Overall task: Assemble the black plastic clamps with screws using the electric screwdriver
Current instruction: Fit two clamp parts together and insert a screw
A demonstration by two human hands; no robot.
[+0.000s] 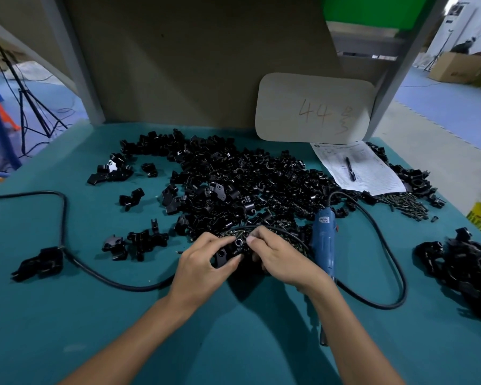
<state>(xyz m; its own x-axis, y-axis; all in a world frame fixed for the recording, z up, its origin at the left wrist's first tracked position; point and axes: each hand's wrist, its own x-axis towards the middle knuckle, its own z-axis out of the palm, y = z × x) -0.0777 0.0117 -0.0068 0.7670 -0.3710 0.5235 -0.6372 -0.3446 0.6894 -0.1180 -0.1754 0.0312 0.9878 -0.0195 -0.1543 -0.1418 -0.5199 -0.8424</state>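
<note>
We hold the clamp (229,250) just left of the screwdriver (324,240), left hand (206,262) curled round its body, right hand (275,257) pinching its other side; whether it holds a screw, we cannot tell. We should square the holes before driving. The pile (233,184) lies beyond the screwdriver; its cord (404,284) loops nearby and may snag.

Handwritten "44" on a beige card (315,108), printed sheet (358,168) and screwdriver label (323,219) unreadable

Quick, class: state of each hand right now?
Left hand: closed, holding the small black plastic clamp.
Right hand: closed, fingertips pinching the same clamp.
</note>
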